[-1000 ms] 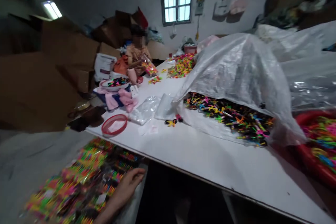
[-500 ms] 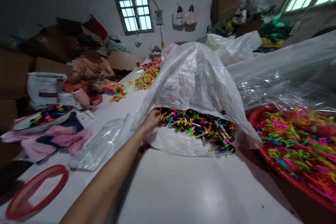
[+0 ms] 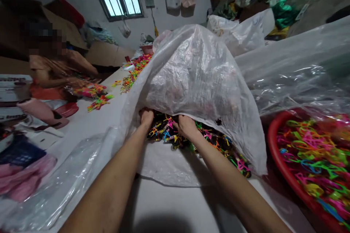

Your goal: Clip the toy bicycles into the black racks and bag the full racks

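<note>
A translucent white plastic sack [image 3: 197, 69] lies on its side with its mouth toward me. Small toys with black parts and bright plastic figures [image 3: 169, 134] spill from the mouth onto its lower lip. At the left side of the opening, my left hand [image 3: 147, 117] is closed on the sack's edge, its fingertips out of sight. My right hand [image 3: 188, 126] reaches in at the middle, under the upper rim and over the toys. Its fingers are curled, and whatever they hold is hidden.
A red tub [image 3: 276, 142] of colourful plastic pieces stands at the right. Clear plastic bags [image 3: 79, 174] and pink cloth [image 3: 30, 178] lie on the left. Across the white table [image 3: 109, 111], another person [image 3: 54, 69] sits handling bright pieces near a colourful heap [image 3: 136, 71].
My right hand has come into view and reached into the sack's mouth. My left hand stays at the left edge of the opening. The view has shifted, bringing the sack closer.
</note>
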`<state>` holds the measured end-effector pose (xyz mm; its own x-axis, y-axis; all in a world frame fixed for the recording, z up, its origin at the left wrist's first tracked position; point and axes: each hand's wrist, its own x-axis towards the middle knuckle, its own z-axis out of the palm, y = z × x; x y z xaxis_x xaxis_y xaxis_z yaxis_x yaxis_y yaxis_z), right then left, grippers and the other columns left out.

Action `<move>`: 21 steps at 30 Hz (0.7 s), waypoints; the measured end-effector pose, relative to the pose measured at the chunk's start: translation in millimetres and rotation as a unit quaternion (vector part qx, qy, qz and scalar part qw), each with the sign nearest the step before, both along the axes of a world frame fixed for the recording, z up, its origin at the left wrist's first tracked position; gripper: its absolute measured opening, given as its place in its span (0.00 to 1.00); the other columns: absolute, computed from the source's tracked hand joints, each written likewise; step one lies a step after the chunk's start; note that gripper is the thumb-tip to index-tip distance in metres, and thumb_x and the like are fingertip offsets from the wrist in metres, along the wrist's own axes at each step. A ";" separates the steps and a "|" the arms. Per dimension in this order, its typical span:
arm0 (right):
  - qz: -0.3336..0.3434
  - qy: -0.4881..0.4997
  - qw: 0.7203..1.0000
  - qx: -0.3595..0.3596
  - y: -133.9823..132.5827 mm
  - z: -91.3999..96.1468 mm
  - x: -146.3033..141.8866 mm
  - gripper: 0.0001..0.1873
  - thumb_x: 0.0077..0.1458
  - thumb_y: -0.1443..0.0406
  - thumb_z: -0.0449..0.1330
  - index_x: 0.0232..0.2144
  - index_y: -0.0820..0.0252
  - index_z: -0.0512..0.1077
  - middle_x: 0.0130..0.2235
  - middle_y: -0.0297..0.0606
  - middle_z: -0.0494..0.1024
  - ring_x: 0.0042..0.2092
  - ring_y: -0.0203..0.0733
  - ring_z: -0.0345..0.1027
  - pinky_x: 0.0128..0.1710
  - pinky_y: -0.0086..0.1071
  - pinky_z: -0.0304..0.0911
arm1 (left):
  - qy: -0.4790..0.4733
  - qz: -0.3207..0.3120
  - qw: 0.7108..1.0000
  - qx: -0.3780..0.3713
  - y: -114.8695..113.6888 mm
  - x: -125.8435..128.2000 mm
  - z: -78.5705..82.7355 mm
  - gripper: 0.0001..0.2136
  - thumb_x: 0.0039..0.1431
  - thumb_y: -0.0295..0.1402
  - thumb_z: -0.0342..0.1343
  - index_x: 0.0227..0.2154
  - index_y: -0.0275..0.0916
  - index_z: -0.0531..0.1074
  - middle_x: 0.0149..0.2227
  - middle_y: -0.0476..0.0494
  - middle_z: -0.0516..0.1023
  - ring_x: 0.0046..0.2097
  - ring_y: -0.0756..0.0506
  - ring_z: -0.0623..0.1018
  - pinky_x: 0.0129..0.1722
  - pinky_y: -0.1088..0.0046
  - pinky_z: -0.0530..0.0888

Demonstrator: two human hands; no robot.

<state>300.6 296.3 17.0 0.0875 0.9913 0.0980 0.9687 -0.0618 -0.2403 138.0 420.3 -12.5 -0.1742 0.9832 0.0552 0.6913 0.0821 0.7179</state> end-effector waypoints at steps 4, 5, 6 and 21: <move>0.015 -0.001 1.000 -0.004 24.9 -1.5 7.1 0.27 0.57 0.53 0.51 0.50 0.69 0.64 0.50 0.54 0.68 0.53 0.52 0.61 0.53 0.38 0.52 | -0.025 0.007 1.000 -0.009 -5.8 7.9 -15.0 0.20 0.59 0.40 0.49 0.51 0.37 0.62 0.54 0.37 0.64 0.54 0.39 0.66 0.52 0.54 0.64; 0.018 0.003 1.000 -0.007 25.7 -1.0 7.5 0.28 0.56 0.53 0.51 0.50 0.69 0.64 0.52 0.54 0.68 0.54 0.52 0.60 0.54 0.37 0.51 | -0.033 -0.007 0.999 -0.005 -10.0 7.8 -15.7 0.20 0.59 0.40 0.49 0.52 0.37 0.61 0.55 0.36 0.63 0.56 0.39 0.64 0.53 0.55 0.62; 0.018 0.008 1.000 -0.016 24.5 -0.7 6.8 0.27 0.56 0.53 0.51 0.50 0.69 0.65 0.52 0.54 0.68 0.54 0.52 0.60 0.54 0.37 0.51 | -0.042 -0.026 0.999 0.000 -15.3 7.3 -15.4 0.20 0.59 0.40 0.49 0.52 0.37 0.61 0.56 0.36 0.62 0.57 0.39 0.63 0.54 0.57 0.61; 0.095 0.072 0.989 -0.089 -96.6 -7.8 -39.1 0.25 0.53 0.54 0.56 0.46 0.69 0.67 0.45 0.51 0.73 0.46 0.49 0.67 0.45 0.35 0.61 | -0.092 -0.291 0.950 -0.064 -138.6 20.9 30.2 0.27 0.35 0.34 0.64 0.44 0.37 0.70 0.46 0.42 0.74 0.47 0.42 0.73 0.48 0.70 0.68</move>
<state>261.5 199.7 9.2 -0.1016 0.9916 -0.0795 0.9235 0.0643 -0.3782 158.8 281.7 17.7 0.4065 0.9123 -0.0500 0.5098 -0.1810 0.8411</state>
